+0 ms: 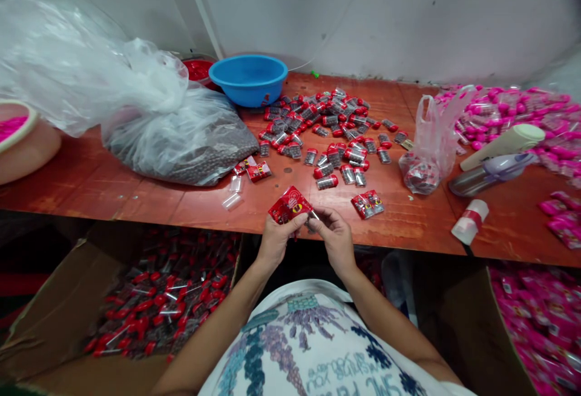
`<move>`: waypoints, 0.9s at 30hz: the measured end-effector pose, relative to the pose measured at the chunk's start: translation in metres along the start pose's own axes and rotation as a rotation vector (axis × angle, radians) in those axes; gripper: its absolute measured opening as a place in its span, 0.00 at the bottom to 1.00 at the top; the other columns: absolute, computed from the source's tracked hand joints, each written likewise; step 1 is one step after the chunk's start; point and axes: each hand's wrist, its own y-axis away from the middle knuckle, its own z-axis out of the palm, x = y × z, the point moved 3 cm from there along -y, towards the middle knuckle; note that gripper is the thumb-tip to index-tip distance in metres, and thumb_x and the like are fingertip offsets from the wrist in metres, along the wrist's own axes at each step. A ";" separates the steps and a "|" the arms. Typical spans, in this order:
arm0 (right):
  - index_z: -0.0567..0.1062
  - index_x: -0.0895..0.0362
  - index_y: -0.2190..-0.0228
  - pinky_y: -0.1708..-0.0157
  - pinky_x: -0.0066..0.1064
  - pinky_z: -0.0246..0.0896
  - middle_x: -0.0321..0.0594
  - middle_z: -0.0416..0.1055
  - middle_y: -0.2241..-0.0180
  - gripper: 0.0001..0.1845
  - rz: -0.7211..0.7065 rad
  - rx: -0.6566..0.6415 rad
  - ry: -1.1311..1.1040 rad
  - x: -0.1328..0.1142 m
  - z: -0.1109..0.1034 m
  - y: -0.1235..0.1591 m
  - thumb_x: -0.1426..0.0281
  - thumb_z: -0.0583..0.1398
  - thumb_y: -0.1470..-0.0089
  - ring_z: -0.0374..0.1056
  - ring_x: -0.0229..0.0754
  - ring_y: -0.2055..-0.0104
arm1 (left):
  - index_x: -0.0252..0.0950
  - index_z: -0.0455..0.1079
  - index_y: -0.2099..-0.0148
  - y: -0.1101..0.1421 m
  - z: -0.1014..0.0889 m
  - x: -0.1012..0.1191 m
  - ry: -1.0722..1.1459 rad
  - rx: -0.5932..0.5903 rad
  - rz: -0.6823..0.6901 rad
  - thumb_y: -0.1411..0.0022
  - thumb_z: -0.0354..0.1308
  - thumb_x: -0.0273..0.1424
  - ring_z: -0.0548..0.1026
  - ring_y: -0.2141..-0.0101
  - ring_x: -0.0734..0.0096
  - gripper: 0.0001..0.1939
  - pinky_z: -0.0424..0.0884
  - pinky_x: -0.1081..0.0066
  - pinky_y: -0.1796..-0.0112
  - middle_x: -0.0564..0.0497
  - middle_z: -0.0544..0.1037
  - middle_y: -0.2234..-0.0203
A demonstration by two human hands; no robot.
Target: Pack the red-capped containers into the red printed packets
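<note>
Head view, frame centre: your left hand (pixel 275 241) pinches a red printed packet (pixel 289 204).
Can't tell what your right hand (pixel 338 238) grasps; uneven tugging could tear the packet.

This looks like a small packing workshop: a long tabletop (pixel 422 223) crosses the frame, with loose red-capped bottles (pixel 336 118) heaped at upper centre and pink goods (pixel 521 111) piled at upper right. Filled cardboard boxes (pixel 49 308) stand below it, at lower left and lower right.
</note>
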 end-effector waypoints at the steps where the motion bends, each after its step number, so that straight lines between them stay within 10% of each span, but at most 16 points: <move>1: 0.75 0.53 0.62 0.61 0.33 0.67 0.36 0.73 0.63 0.13 -0.075 0.021 0.076 -0.001 0.000 0.002 0.68 0.65 0.53 0.69 0.40 0.61 | 0.32 0.71 0.71 0.000 0.001 0.000 0.003 0.016 0.009 0.55 0.68 0.29 0.65 0.81 0.80 0.10 0.61 0.77 0.80 0.55 0.71 0.80; 5: 0.75 0.50 0.60 0.57 0.34 0.65 0.37 0.70 0.62 0.13 -0.271 0.021 0.287 -0.004 -0.001 0.005 0.69 0.64 0.50 0.68 0.41 0.60 | 0.32 0.69 0.73 0.000 0.002 0.001 -0.005 0.084 0.012 0.57 0.69 0.28 0.64 0.82 0.81 0.11 0.60 0.78 0.81 0.57 0.69 0.82; 18: 0.72 0.45 0.51 0.52 0.34 0.65 0.39 0.63 0.55 0.21 -0.214 -0.166 0.324 -0.004 -0.002 0.003 0.70 0.61 0.48 0.65 0.42 0.52 | 0.32 0.72 0.72 -0.001 0.000 -0.001 0.027 0.096 0.020 0.60 0.70 0.27 0.67 0.80 0.79 0.12 0.62 0.77 0.78 0.56 0.73 0.80; 27: 0.74 0.50 0.54 0.51 0.39 0.64 0.37 0.75 0.56 0.25 0.121 -0.132 -0.101 0.013 0.006 0.003 0.71 0.67 0.56 0.70 0.43 0.55 | 0.33 0.69 0.76 -0.001 -0.008 -0.002 0.115 0.083 -0.026 0.60 0.70 0.27 0.63 0.85 0.81 0.11 0.58 0.77 0.83 0.57 0.70 0.85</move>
